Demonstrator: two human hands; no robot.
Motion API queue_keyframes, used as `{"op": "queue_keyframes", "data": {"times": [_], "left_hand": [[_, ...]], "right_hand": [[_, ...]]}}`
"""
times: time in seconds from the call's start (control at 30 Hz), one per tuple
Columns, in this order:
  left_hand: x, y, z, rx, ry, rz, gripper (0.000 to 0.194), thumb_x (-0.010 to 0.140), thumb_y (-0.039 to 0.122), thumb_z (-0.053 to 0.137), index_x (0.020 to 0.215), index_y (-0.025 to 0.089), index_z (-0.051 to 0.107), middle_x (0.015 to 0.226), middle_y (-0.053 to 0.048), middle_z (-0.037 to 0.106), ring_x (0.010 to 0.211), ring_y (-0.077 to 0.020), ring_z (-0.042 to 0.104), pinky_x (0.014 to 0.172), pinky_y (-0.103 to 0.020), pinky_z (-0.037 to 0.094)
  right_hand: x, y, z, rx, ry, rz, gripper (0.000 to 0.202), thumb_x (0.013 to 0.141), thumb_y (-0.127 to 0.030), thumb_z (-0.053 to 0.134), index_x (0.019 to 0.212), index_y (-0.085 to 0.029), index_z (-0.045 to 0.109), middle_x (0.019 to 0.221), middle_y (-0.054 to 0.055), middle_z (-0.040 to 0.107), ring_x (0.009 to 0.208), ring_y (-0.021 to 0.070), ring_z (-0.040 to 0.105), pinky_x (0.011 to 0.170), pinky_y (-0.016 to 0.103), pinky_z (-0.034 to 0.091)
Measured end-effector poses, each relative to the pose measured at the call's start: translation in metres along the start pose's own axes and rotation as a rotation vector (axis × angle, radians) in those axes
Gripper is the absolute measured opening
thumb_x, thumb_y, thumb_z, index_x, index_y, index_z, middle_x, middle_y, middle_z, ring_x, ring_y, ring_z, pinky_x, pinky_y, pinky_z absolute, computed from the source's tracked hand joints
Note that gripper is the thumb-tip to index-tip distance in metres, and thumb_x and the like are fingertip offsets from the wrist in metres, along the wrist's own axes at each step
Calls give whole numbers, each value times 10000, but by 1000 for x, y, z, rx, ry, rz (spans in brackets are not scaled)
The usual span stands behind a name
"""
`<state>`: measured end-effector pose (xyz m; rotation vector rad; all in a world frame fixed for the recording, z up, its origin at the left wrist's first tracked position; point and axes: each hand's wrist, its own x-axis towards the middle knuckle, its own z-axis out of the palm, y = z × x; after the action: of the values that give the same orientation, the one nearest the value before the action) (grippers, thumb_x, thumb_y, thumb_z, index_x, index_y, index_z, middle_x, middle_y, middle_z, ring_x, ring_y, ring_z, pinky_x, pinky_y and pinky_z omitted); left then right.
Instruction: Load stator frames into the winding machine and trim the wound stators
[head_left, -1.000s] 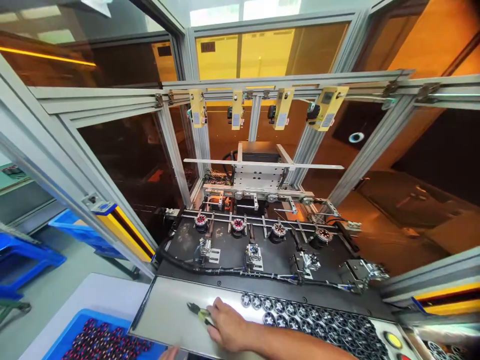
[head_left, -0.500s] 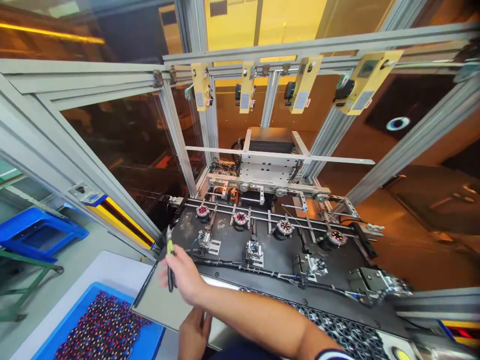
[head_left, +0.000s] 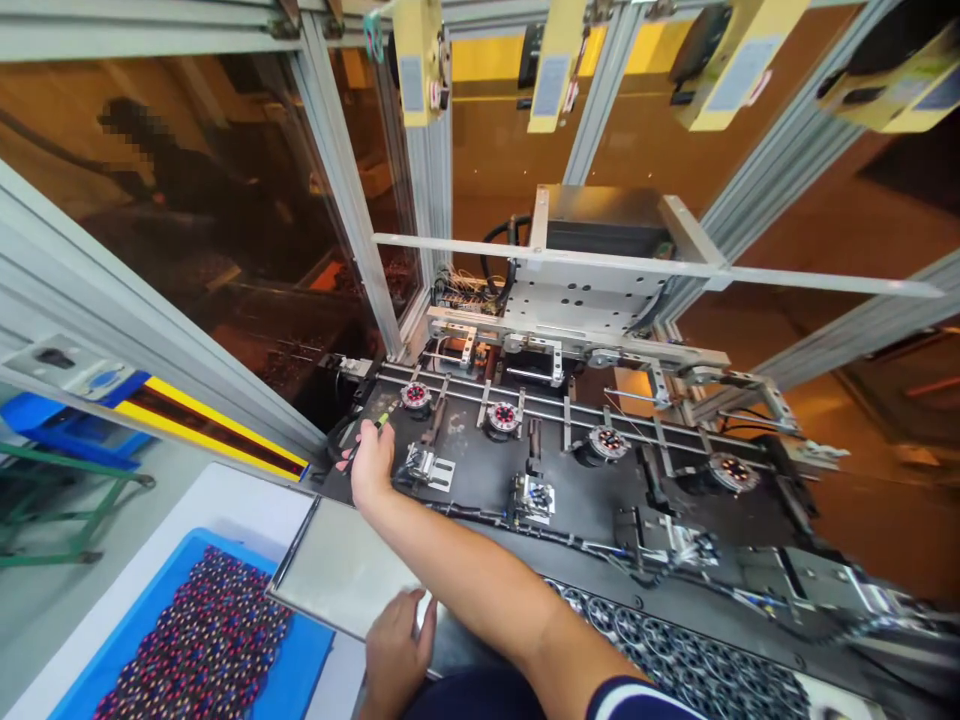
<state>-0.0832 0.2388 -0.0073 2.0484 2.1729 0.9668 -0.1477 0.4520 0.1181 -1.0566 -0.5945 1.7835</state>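
Observation:
My right hand reaches over the left end of the black machine plate, its fingers wrapped round pliers with green and black handles. The tips of the pliers point toward the leftmost round part, which sits on its holder with red spots on top. My left hand is lower, by the front ledge, its fingers bent and the thumb apart; I see nothing in it. Further along the row sit a second round part, a third and a fourth.
At the lower left is a blue tray full of round parts. More metal rings lie along the front edge. Small metal fixtures and a cable stand before the row. Frame posts and a long bar surround it.
My right hand has moved forward with the pliers, closer to the leftmost round part, and the pliers now point away to the right. The view has tilted down and come nearer.

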Motion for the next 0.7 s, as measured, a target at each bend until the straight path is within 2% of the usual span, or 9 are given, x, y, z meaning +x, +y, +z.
{"op": "queue_keyframes", "data": {"times": [0.07,0.2,0.43,0.7], "left_hand": [[1,0,0,7,0,7,290,969,357,462,912,171,677,739,-74,748,660,-189,725,615,-262,552],[1,2,-1,17,-29,9,261,965,330,474,915,165,670,729,-71,732,644,-179,707,608,-257,539],[2,3,-3,31,-49,9,251,962,314,476,931,161,672,672,-55,696,605,-173,683,589,-264,524],[4,4,-5,26,-65,9,259,964,310,466,907,166,674,638,-45,671,572,-168,660,549,-262,495]], "right_hand": [[2,1,-3,5,87,22,278,965,-363,524,1170,-183,471,821,-23,551,525,66,527,389,158,452],[3,0,-6,12,151,58,254,946,-333,541,1148,-187,493,810,-29,557,532,72,548,387,159,471],[4,-7,-5,32,184,105,175,964,-266,523,1103,-160,522,837,-19,552,529,57,543,387,141,437],[6,-10,-5,64,196,125,177,982,-288,544,1091,-149,541,759,-45,543,484,42,505,383,136,409]]}}
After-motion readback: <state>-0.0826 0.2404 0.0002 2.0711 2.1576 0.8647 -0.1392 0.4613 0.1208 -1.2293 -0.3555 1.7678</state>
